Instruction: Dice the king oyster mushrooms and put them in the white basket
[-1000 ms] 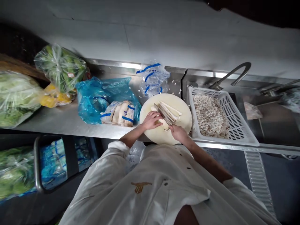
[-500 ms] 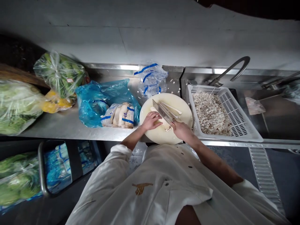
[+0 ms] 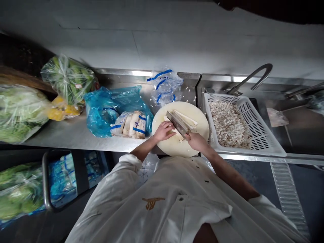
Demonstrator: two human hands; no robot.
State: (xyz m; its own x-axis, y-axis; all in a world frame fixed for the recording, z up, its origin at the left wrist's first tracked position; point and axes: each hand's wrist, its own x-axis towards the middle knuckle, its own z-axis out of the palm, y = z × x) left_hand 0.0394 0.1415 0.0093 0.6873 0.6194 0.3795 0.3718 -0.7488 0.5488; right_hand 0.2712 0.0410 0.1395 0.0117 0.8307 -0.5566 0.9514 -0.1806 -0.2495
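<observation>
On the round white cutting board [image 3: 177,150], my left hand [image 3: 164,131] presses down on a pale king oyster mushroom with curled fingers, which hide most of it. My right hand [image 3: 196,141] is closed around the handle of a cleaver [image 3: 177,124]. Its broad blade lies slantwise right beside the left fingertips, tip pointing away to the left. Long cut mushroom strips [image 3: 186,117] rest on the board beyond the blade. Small white bits are scattered around.
To the right, a white perforated basket [image 3: 269,136] holds chopped mushroom [image 3: 229,125] beneath a curved faucet [image 3: 263,76]. Left of the board lie packed mushrooms [image 3: 133,125] and a blue plastic bag [image 3: 98,111]. Crumpled clear wrappers [image 3: 165,86] sit behind; bagged greens [image 3: 68,79] stand farther left.
The cleaver's blade has tilted, showing more of its broad face. Both hands keep nearly the same place on the board, and the whole view has shifted slightly.
</observation>
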